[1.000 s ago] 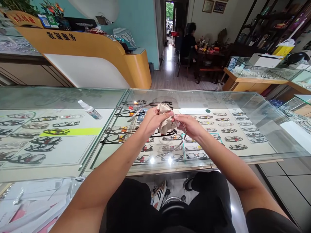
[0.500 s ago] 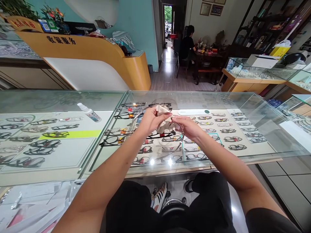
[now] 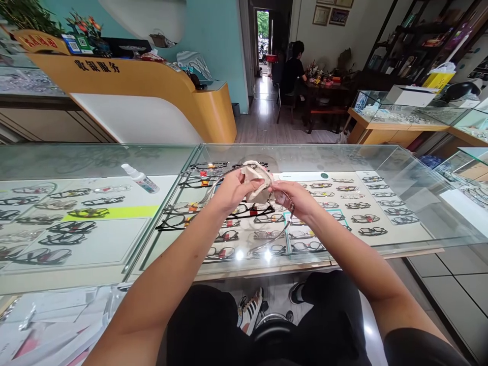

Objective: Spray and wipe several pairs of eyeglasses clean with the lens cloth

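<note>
Above the glass display case, my left hand [image 3: 232, 190] is closed on a beige cloth [image 3: 254, 175], its thumb pressing the cloth inward. A pair of eyeglasses [image 3: 293, 207] is in my right hand [image 3: 295, 197], closed around the frame. One lens and a thin temple hang below the right fingers. Cloth and fingers hide the rest of the glasses, where the two hands meet. To the left, a white spray bottle [image 3: 140, 179] lies or leans on the glass top; which of these I cannot tell.
Rows of eyeglasses [image 3: 372, 231] lie inside the glass case [image 3: 324, 251] under my hands. Papers and plastic sleeves [image 3: 57, 325] sit low at the left. A wooden service counter [image 3: 152, 84] stands beyond, and a person [image 3: 293, 68] sits at a far table.
The cloth has shifted in my left fingers and now folds over the top of the glasses. My right hand has turned slightly, and the hanging temple has swung a little to the right.
</note>
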